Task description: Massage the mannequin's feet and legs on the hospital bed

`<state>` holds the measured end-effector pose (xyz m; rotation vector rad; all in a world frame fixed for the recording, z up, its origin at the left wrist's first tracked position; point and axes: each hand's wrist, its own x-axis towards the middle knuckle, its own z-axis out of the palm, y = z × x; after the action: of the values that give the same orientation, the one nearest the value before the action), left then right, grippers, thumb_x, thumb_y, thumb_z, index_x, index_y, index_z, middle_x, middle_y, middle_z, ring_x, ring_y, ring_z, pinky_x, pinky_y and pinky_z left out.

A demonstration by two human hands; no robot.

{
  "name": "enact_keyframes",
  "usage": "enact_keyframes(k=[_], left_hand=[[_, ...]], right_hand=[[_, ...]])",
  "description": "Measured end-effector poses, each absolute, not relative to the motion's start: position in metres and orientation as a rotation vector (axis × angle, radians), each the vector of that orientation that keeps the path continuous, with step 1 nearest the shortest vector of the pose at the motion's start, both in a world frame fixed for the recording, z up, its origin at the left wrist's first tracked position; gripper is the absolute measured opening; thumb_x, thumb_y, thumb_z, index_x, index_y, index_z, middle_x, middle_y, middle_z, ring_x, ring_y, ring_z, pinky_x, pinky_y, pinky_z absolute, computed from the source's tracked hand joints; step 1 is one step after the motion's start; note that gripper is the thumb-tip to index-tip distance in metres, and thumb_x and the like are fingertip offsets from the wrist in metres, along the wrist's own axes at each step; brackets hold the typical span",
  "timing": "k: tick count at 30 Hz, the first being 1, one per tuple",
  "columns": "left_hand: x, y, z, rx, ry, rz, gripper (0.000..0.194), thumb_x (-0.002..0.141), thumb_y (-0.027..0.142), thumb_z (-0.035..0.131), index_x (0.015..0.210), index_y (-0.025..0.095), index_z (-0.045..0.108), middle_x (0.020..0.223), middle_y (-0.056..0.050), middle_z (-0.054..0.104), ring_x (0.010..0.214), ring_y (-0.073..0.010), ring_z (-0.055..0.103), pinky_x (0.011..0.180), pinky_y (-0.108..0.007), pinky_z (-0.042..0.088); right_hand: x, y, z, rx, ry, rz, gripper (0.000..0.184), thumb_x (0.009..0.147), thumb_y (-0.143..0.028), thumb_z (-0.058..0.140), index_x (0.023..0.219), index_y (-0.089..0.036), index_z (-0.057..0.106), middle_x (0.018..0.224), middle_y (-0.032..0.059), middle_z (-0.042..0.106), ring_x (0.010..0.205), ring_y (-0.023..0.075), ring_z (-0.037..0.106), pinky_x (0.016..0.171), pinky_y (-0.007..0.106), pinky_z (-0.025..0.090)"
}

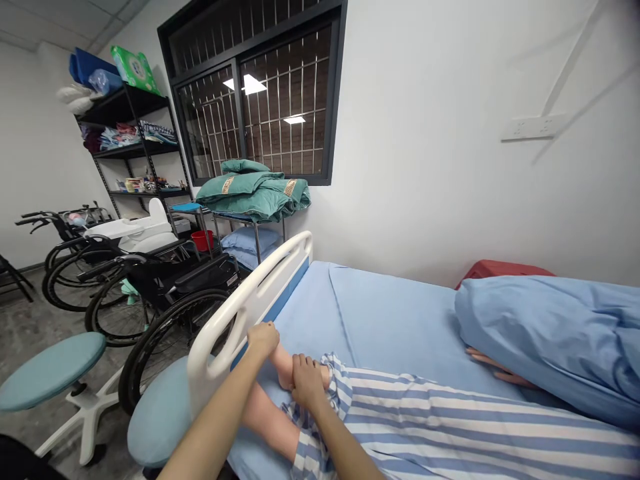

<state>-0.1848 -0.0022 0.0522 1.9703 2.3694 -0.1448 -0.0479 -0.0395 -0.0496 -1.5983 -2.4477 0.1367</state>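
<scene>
A care mannequin in blue-and-white striped pyjamas (450,413) lies on a hospital bed with a blue sheet (390,313). My right hand (307,383) is wrapped around its bare pale limb (281,365) at the striped cuff. Just beyond the white side rail (225,323), my left hand (263,338) sits over the limb's far end; whether it grips is hard to see. A second pale limb (267,423) lies below my forearms. A blue quilt (545,340) covers the figure's far part, with pale fingers (495,370) showing under it.
Two wheelchairs (165,300) stand left of the bed, beside round teal stools (50,370). Green bedding (253,190) sits on a cart under a barred window (255,100). Metal shelves (130,140) hold supplies. A red object (500,270) lies against the wall.
</scene>
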Motion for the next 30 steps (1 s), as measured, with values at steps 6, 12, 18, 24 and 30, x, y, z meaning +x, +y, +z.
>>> enact_keyframes(k=[6, 12, 18, 24, 30], left_hand=[[-0.167, 0.016, 0.042, 2.077, 2.377, -0.331, 0.024, 0.078, 0.018, 0.047, 0.08, 0.008, 0.068, 0.07, -0.015, 0.065, 0.076, -0.0269, 0.064, 0.066, -0.035, 0.047], [-0.158, 0.028, 0.023, 2.108, 2.356, -0.482, 0.02, 0.073, 0.019, 0.053, 0.072, 0.006, 0.068, 0.053, -0.013, 0.06, 0.057, -0.0263, 0.061, 0.056, -0.037, 0.047], [-0.156, 0.033, 0.017, 2.198, 2.276, -0.446, 0.019, 0.071, 0.009, 0.052, 0.077, 0.003, 0.068, 0.059, -0.014, 0.062, 0.058, -0.0274, 0.062, 0.055, -0.039, 0.048], [-0.155, 0.022, 0.02, 2.238, 2.258, -0.21, 0.032, 0.079, 0.006, 0.04, 0.094, 0.011, 0.067, 0.082, -0.016, 0.065, 0.082, -0.0243, 0.063, 0.069, -0.036, 0.047], [-0.162, 0.01, 0.034, 2.156, 2.273, 0.002, 0.027, 0.081, 0.016, 0.043, 0.095, 0.01, 0.065, 0.092, -0.019, 0.065, 0.086, -0.0259, 0.062, 0.071, -0.036, 0.046]], right_hand=[[-0.049, -0.038, -0.047, -1.612, -2.44, 0.147, 0.045, 0.061, -0.018, 0.062, 0.104, -0.017, 0.051, 0.103, 0.0121, 0.056, 0.095, 0.0282, 0.049, 0.082, 0.037, 0.031], [-0.048, -0.038, -0.047, -1.624, -2.429, 0.167, 0.041, 0.063, -0.021, 0.062, 0.102, -0.017, 0.051, 0.102, 0.012, 0.055, 0.095, 0.0281, 0.049, 0.082, 0.037, 0.031], [-0.049, -0.036, -0.049, -1.626, -2.441, 0.16, 0.042, 0.064, -0.024, 0.063, 0.103, -0.016, 0.05, 0.103, 0.0121, 0.054, 0.095, 0.0277, 0.048, 0.083, 0.038, 0.03], [-0.049, -0.037, -0.048, -1.645, -2.447, 0.16, 0.041, 0.064, -0.024, 0.062, 0.103, -0.016, 0.049, 0.103, 0.012, 0.054, 0.095, 0.0272, 0.047, 0.083, 0.037, 0.03], [-0.05, -0.04, -0.048, -1.626, -2.441, 0.163, 0.042, 0.063, -0.021, 0.062, 0.103, -0.016, 0.05, 0.104, 0.0114, 0.054, 0.096, 0.0272, 0.047, 0.083, 0.036, 0.03]])
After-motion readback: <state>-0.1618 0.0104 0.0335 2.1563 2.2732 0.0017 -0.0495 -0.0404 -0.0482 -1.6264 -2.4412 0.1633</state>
